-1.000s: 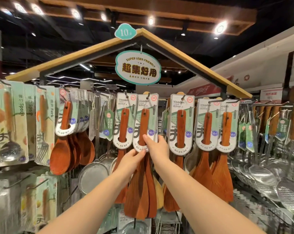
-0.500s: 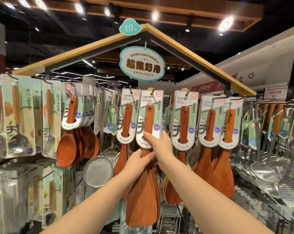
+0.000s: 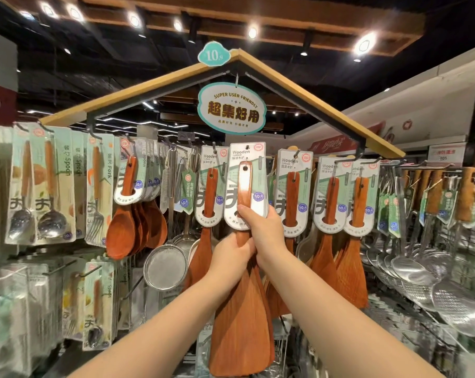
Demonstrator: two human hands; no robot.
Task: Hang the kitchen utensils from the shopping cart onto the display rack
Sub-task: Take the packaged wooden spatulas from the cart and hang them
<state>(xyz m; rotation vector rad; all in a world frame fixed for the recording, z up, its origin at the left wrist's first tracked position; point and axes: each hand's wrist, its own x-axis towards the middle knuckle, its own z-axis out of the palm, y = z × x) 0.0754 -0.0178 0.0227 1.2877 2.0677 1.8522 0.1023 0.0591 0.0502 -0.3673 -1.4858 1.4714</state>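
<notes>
Two hands on reddish-brown wooden turner (image 3: 241,323): left hand (image 3: 232,255) wraps neck, right hand (image 3: 263,227) pinches handle and card (image 3: 247,155). Stiff, probably light; I'd steer by neck.

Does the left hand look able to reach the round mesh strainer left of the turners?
Likely yes: the mesh strainer hangs unobstructed left of the left hand, though that hand grips the wooden turner and must let go first.
</notes>
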